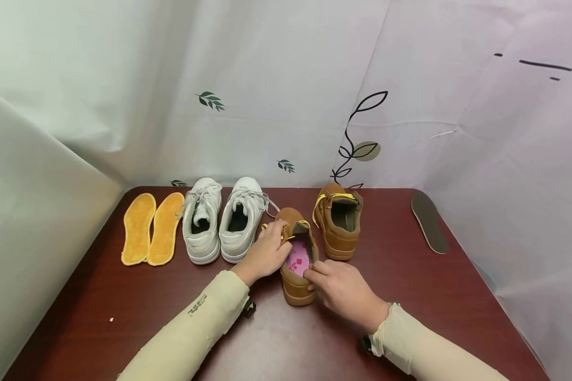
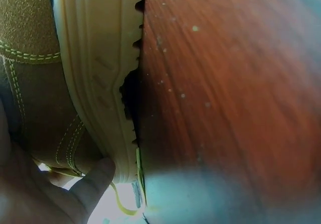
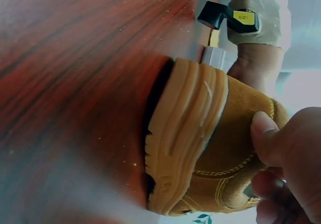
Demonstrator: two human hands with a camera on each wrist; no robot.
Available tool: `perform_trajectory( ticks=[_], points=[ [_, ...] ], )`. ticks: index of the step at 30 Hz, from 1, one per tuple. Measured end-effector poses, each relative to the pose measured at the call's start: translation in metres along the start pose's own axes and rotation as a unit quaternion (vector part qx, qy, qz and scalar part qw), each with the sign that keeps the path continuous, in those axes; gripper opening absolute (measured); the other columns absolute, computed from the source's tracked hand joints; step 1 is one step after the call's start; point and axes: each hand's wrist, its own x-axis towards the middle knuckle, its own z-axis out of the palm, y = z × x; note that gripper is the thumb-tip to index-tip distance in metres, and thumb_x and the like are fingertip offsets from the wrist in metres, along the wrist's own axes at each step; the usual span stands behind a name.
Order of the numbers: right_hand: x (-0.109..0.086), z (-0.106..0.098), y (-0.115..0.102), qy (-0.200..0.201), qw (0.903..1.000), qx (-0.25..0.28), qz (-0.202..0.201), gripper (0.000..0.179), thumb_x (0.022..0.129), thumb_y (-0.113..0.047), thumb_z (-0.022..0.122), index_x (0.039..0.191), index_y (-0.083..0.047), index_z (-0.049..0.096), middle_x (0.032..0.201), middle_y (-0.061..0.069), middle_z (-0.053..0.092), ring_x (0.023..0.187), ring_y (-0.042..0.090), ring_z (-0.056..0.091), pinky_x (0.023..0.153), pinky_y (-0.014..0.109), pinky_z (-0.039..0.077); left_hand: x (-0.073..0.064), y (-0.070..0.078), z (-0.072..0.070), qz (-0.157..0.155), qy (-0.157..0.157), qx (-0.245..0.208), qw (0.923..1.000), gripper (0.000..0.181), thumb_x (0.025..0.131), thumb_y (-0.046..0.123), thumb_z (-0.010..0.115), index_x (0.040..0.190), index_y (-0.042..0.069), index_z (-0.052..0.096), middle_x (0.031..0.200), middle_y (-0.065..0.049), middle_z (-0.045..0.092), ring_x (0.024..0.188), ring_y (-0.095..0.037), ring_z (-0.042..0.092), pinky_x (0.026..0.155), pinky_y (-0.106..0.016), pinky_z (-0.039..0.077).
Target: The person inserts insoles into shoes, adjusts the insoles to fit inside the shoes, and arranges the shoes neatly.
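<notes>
A brown suede shoe (image 1: 295,290) with yellow laces stands on the table, toe pointing away, and a pink insole (image 1: 297,258) with red marks lies inside it. My left hand (image 1: 267,251) grips this shoe's left side near the laces; in the left wrist view a fingertip lies against the side above the ridged sole (image 2: 98,78). At the heel's right side, my right hand (image 1: 338,288) pinches the collar. The right wrist view shows its thumb (image 3: 263,131) on the outside of the heel, other fingers curled at the opening.
The other brown shoe (image 1: 342,241) stands behind, to the right. Two white sneakers (image 1: 202,248) are left of the hands, with two orange-yellow insoles (image 1: 138,227) beyond them. A dark grey insole (image 1: 429,222) lies near the table's right edge. White patterned sheeting (image 1: 286,106) surrounds the table.
</notes>
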Motion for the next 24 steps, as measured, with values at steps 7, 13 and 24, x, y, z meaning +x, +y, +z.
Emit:
perform_trajectory(
  ticks=[7,13,24],
  points=[
    [0.0,-0.012,0.02,-0.042,0.9983,0.036,0.018,0.031,0.087,-0.028,0.077,0.115,-0.016,0.072,0.102,-0.004,0.068,0.088,0.016,0.061,0.078,0.033,0.053,0.002,0.0,0.0,0.003,0.0,0.003,1.0,0.047,0.094,0.029,0.047,0.138,0.012,0.045,0.139,-0.012,0.049,0.13,-0.036,0.047,0.107,-0.051,0.04],
    [-0.011,-0.029,0.066,-0.015,0.9926,0.049,0.11,0.035,0.089,-0.028,0.073,0.12,-0.012,0.069,0.106,0.002,0.07,0.096,0.021,0.065,0.086,0.043,0.053,0.0,0.0,0.001,0.004,0.003,0.005,1.0,0.047,0.094,0.028,0.047,0.137,0.012,0.046,0.138,-0.012,0.049,0.129,-0.036,0.047,0.106,-0.051,0.04],
    [-0.055,-0.036,0.171,-0.034,0.9483,-0.003,0.316,0.043,0.096,-0.03,0.067,0.13,-0.004,0.06,0.12,0.021,0.06,0.11,0.041,0.056,0.093,0.059,0.044,0.0,0.001,0.0,0.003,0.0,0.007,1.0,0.049,0.093,0.028,0.047,0.138,0.01,0.045,0.137,-0.013,0.049,0.128,-0.037,0.047,0.105,-0.051,0.04]
  ],
)
